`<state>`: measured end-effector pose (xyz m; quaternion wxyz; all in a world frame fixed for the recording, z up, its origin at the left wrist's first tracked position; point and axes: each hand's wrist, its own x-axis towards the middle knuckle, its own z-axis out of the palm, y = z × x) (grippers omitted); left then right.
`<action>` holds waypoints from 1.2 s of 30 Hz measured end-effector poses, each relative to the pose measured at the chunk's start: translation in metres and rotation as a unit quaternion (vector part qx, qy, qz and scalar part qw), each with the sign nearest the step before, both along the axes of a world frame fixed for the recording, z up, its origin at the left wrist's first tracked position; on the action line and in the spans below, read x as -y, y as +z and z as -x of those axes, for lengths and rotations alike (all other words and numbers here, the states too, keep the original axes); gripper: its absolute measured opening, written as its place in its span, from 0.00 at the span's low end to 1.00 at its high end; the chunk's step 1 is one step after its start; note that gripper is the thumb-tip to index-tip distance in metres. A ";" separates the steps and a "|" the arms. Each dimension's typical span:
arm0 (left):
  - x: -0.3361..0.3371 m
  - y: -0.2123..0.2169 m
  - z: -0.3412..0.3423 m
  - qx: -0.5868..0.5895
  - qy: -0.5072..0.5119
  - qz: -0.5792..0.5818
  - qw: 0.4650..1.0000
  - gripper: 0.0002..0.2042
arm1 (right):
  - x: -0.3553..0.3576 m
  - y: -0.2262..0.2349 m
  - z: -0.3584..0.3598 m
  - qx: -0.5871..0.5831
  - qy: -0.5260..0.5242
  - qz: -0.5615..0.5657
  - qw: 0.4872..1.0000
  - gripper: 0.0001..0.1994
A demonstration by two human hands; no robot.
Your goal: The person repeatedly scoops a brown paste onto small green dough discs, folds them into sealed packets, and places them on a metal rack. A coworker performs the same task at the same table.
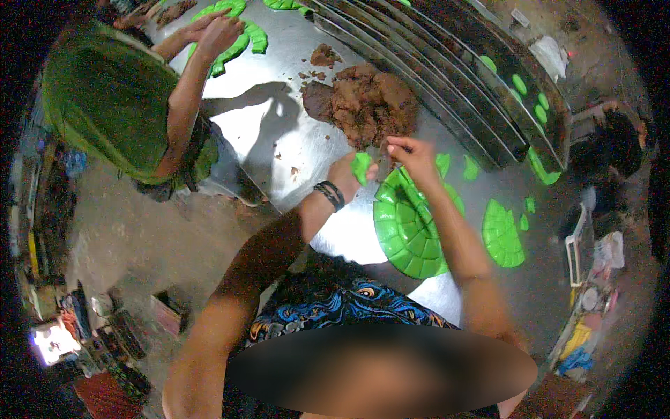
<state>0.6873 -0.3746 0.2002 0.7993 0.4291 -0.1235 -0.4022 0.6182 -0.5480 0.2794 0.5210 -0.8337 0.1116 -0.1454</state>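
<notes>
The segmented green round (pixel 405 234) lies formed on the metal table (pixel 352 227), the brown mass (pixel 370 101) sits heaped and unportioned beyond it, and the left hand (pixel 342 172) grips a small green piece (pixel 361 167) while the raised right hand (pixel 417 159) pinches thumb to finger, contents indiscernible.

Surface (pixel 352 234), smooth, reflective metal; trays (pixel 447 91), metal; green slab (pixel 408 223), glossy; brown mass (pixel 370 105), rough, matt; green shirt (pixel 112 105), matt cloth.
</notes>
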 end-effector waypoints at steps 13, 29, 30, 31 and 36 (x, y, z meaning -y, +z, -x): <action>-0.094 0.081 0.042 -0.047 -0.073 0.069 0.994 0.14 | -0.108 0.013 0.052 -0.134 -0.042 -0.251 0.958 0.11; -0.110 0.084 0.030 -0.332 -0.217 -0.043 0.917 0.35 | -0.139 0.049 0.071 -0.015 0.170 0.144 0.975 0.13; -0.110 0.084 0.038 -0.330 -0.253 -0.052 0.908 0.35 | -0.135 0.042 0.079 -0.059 0.164 0.115 0.978 0.12; -0.112 0.082 0.046 -0.326 -0.288 -0.055 0.899 0.34 | -0.133 0.033 0.086 -0.087 0.163 0.081 0.980 0.11; -0.129 0.041 0.080 0.595 -0.032 -0.277 0.754 0.19 | -0.148 -0.028 0.107 -0.206 -0.035 -0.199 0.957 0.07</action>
